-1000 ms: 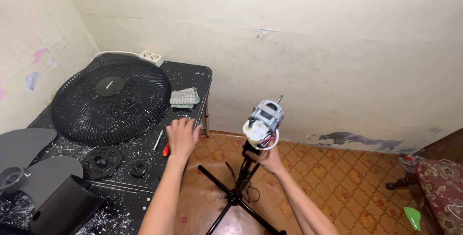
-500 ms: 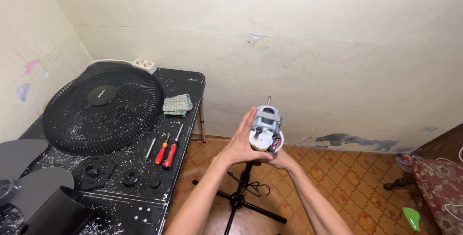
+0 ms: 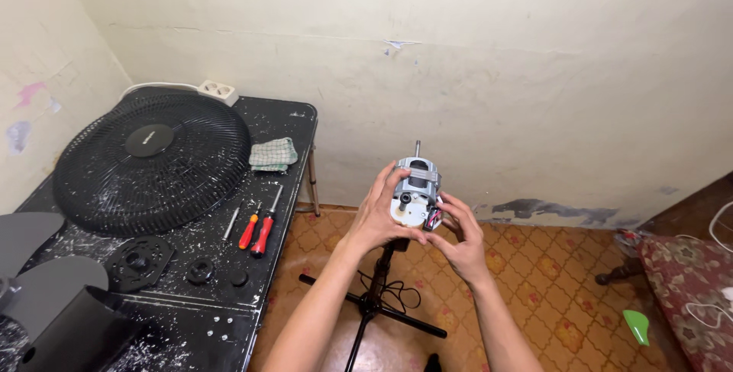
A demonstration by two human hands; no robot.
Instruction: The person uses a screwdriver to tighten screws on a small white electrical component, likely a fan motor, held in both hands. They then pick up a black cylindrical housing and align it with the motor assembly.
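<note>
Both hands, left hand (image 3: 379,215) newly joined with right hand (image 3: 460,236), clasp the fan motor (image 3: 414,195) clear of the table (image 3: 294,189) edge.

Fan blade (image 3: 34,265) cut by the left edge; hands hide the motor's (image 3: 416,193) sides.

head view, looking down, close
</note>
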